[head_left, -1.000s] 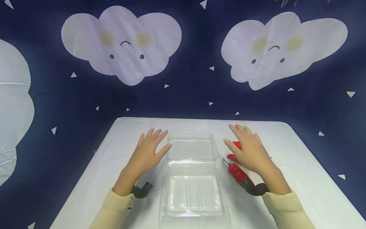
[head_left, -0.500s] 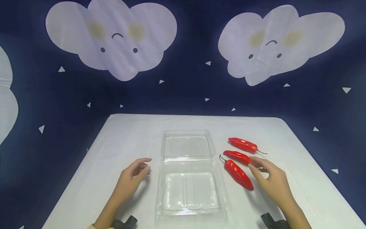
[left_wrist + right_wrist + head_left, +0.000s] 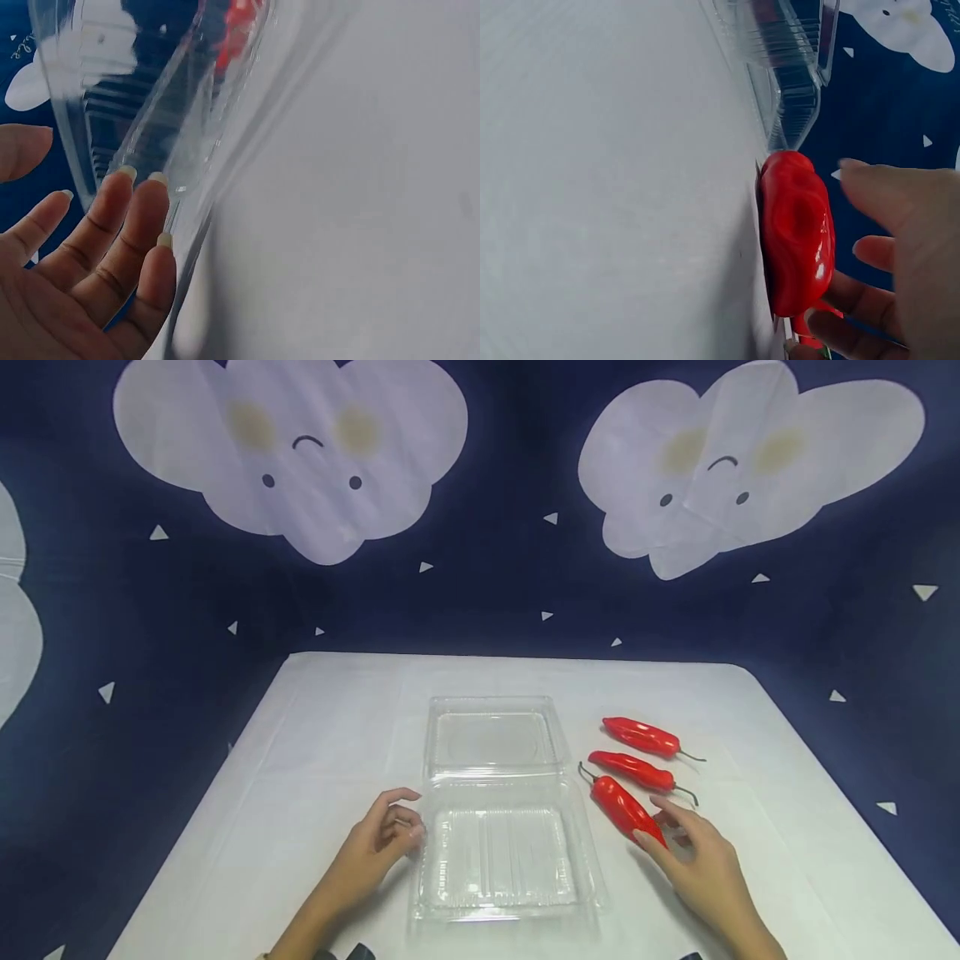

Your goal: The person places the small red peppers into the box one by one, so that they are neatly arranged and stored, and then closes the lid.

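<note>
Red chili peppers lie on the table to the right of a clear plastic clamshell box (image 3: 498, 856), whose lid (image 3: 491, 739) is folded back. My right hand (image 3: 705, 864) spreads its thumb and fingers about the tip end of the nearest pepper (image 3: 624, 806). In the right wrist view the thumb stands apart from this pepper (image 3: 799, 232), while fingers are close beside it. At the box's left rim is my left hand (image 3: 375, 839), loosely bent. The left wrist view puts its fingertips (image 3: 154, 180) against or very near the box wall (image 3: 176, 142); contact is unclear.
Two more chili peppers lie behind the nearest one: a middle pepper (image 3: 636, 769) and a far pepper (image 3: 641, 737). White cloth covers the table (image 3: 337, 718). A dark blue backdrop (image 3: 510, 560) with white clouds rises behind it.
Both hands have come down from above the table. The left has moved to the box's left rim, and the right has shifted from beside the middle pepper to the nearest one.
</note>
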Tool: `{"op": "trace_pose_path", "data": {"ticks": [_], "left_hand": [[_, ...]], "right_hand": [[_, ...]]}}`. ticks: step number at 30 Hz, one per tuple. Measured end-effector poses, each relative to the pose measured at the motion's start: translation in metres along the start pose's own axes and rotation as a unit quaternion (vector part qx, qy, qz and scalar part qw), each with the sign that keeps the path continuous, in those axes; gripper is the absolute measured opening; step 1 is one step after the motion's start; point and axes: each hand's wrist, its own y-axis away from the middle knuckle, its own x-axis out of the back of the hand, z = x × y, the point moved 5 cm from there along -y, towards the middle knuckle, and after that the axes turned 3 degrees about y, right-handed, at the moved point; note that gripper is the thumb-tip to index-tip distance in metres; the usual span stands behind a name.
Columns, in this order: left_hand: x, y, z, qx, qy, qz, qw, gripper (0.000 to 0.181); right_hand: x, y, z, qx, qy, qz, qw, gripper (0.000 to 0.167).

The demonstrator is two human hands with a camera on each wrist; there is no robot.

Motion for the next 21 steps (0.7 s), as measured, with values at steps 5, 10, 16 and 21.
{"op": "trace_pose_path", "data": {"ticks": [5,10,16,21], "left_hand": [[-0.005,0.0,0.0,-0.005,0.025,-0.013,0.9996,0.041],[-0.007,0.0,-0.002,-0.018,0.071,-0.018,0.9971,0.037],[-0.007,-0.001,-0.007,-0.013,0.093,-0.02,0.9954,0.036],[-0.007,-0.002,-0.009,-0.001,0.096,-0.02,0.9952,0.038]], "right_hand": [[-0.01,-0.001,0.005,-0.013,0.028,-0.026,0.9992,0.077],[-0.012,0.001,0.009,-0.002,0.028,-0.002,0.9996,0.068],[-0.01,0.002,0.009,0.009,0.016,0.031,0.9993,0.059],[-0.01,0.003,0.012,-0.002,0.005,0.039,0.9992,0.056]]}}
